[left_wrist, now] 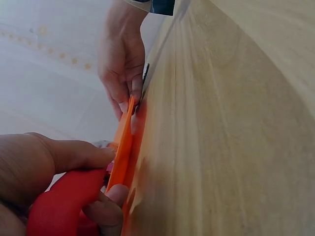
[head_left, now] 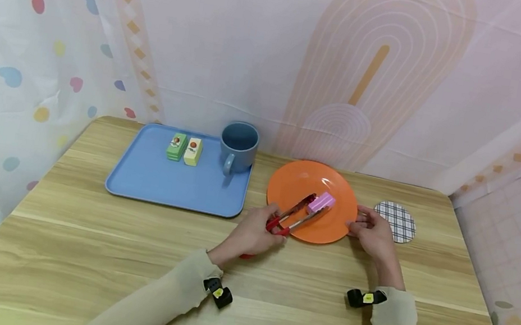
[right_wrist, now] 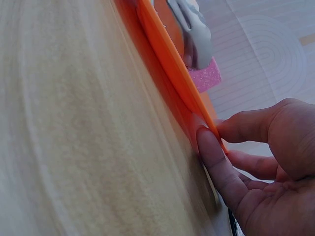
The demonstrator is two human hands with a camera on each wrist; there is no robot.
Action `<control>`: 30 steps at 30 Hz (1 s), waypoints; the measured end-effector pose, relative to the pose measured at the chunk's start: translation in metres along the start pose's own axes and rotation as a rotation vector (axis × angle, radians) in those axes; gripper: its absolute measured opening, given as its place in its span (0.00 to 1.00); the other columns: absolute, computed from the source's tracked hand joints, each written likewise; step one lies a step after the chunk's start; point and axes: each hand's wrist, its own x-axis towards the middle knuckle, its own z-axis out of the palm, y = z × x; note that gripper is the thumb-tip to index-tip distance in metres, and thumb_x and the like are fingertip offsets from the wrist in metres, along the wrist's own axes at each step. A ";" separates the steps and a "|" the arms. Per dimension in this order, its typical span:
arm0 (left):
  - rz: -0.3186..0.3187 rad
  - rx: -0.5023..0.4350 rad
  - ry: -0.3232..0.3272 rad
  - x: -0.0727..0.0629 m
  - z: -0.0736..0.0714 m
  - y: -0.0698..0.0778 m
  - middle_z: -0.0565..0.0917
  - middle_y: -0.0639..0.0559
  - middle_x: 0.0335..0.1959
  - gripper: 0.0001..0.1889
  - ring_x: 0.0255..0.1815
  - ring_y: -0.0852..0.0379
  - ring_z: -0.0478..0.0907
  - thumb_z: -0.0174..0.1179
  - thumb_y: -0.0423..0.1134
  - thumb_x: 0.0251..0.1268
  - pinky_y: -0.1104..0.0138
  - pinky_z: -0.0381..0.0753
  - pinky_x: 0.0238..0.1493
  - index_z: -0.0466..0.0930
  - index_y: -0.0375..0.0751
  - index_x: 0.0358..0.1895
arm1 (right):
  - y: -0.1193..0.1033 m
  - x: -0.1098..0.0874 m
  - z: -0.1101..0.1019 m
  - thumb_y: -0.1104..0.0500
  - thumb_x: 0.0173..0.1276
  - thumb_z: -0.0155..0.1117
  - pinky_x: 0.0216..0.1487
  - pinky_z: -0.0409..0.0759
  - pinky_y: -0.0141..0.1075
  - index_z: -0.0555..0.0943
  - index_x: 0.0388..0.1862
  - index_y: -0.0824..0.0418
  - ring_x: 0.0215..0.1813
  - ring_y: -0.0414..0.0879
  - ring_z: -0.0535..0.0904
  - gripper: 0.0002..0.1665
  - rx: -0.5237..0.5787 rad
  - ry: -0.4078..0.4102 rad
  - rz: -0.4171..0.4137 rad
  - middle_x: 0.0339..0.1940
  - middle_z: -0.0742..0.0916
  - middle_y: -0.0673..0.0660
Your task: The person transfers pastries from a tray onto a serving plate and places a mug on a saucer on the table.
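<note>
My left hand (head_left: 253, 231) grips red-handled metal tongs (head_left: 305, 220) over the front left of an orange plate (head_left: 290, 181). Between the tongs' two tips lies a pink block (head_left: 323, 202); whether both tips press it I cannot tell. In the left wrist view, thumb and fingers wrap the red tongs handle (left_wrist: 64, 201). My right hand (head_left: 376, 235) pinches the plate's right rim, thumb beneath and fingers above in the right wrist view, where the plate (right_wrist: 172, 59) looks slightly raised on that side. The pink block (right_wrist: 207, 76) shows beside a metal tip there.
At the left a blue tray (head_left: 174, 191) bears a green block (head_left: 176, 147), a pale yellow block (head_left: 193, 152) and a blue-grey mug (head_left: 239, 150). A round checked coaster (head_left: 395, 221) lies just right of the plate, by the right hand. Curtains hang behind the wooden table (head_left: 287, 314).
</note>
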 end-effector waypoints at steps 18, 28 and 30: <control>-0.034 -0.002 -0.032 0.003 -0.002 0.010 0.83 0.52 0.30 0.21 0.30 0.56 0.78 0.75 0.36 0.57 0.66 0.76 0.31 0.75 0.39 0.49 | 0.000 0.000 -0.001 0.64 0.73 0.64 0.46 0.85 0.29 0.66 0.77 0.65 0.45 0.39 0.81 0.35 0.011 -0.003 0.009 0.59 0.80 0.66; -0.052 -0.022 -0.021 0.003 -0.001 0.009 0.84 0.52 0.30 0.21 0.31 0.55 0.78 0.76 0.37 0.57 0.65 0.76 0.31 0.75 0.40 0.48 | 0.000 0.001 0.000 0.63 0.74 0.64 0.46 0.85 0.28 0.66 0.78 0.64 0.45 0.40 0.81 0.36 -0.002 -0.006 0.016 0.59 0.81 0.66; -0.059 -0.032 -0.019 0.003 -0.001 0.008 0.85 0.52 0.31 0.21 0.31 0.55 0.79 0.76 0.37 0.57 0.65 0.77 0.32 0.75 0.40 0.48 | 0.000 0.002 0.000 0.63 0.73 0.64 0.46 0.85 0.28 0.66 0.77 0.64 0.45 0.40 0.81 0.35 0.000 -0.004 0.014 0.59 0.81 0.66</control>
